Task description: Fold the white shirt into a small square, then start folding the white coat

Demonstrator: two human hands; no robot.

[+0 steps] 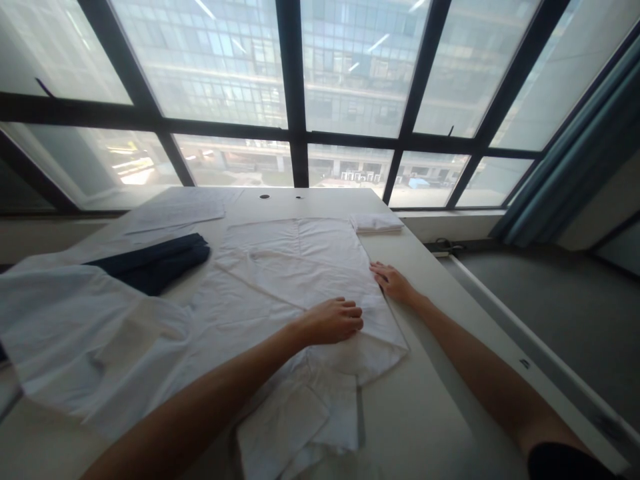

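A white shirt (280,280) lies spread over the table, with creases across it and a folded sleeve-like part hanging toward me at the front. My left hand (336,321) rests on the cloth near its right side, fingers curled down into the fabric; the fingertips are partly hidden. At the shirt's right edge is my right hand (393,281), its fingers stretched out and touching the border of the cloth, the palm low over the tabletop.
The white table (425,373) stands against large windows (350,73). A folded white cloth (377,223) lies beyond my right hand. Dark blue fabric (155,263) and more white cloth (95,333) lie to the left. A blue curtain (570,153) hangs at the right.
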